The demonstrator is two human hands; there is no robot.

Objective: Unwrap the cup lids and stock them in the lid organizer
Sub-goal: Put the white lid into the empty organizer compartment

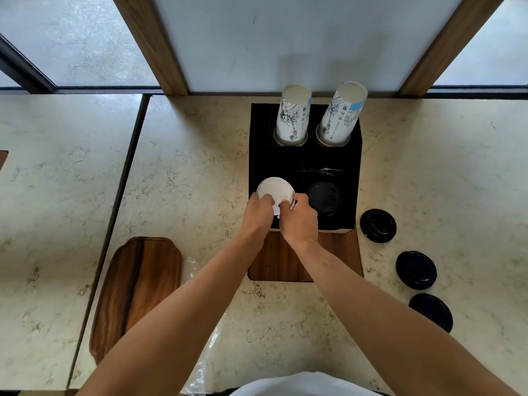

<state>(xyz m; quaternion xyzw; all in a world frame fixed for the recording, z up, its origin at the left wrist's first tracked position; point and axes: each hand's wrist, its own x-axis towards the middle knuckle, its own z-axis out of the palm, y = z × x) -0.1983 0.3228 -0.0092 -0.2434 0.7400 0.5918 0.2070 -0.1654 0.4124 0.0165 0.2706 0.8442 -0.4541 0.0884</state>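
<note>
A black lid organizer [303, 161] stands on the marble counter. My left hand [258, 212] and my right hand [298, 221] both grip a stack of white cup lids [274, 190] at the organizer's front left slot. The lower part of the stack is hidden by my fingers. A stack of black lids [324, 197] sits in the front right slot. Two stacks of printed paper cups [294, 114] [341, 114] rise from the back slots. Clear plastic wrap [204, 364] lies crumpled on the counter near my body.
Three loose black lids [377, 225] [416, 270] [431, 311] lie on the counter to the right. A wooden tray [137, 292] lies at the left. A wooden board [285, 261] lies under the organizer's front. A wall panel and windows stand behind.
</note>
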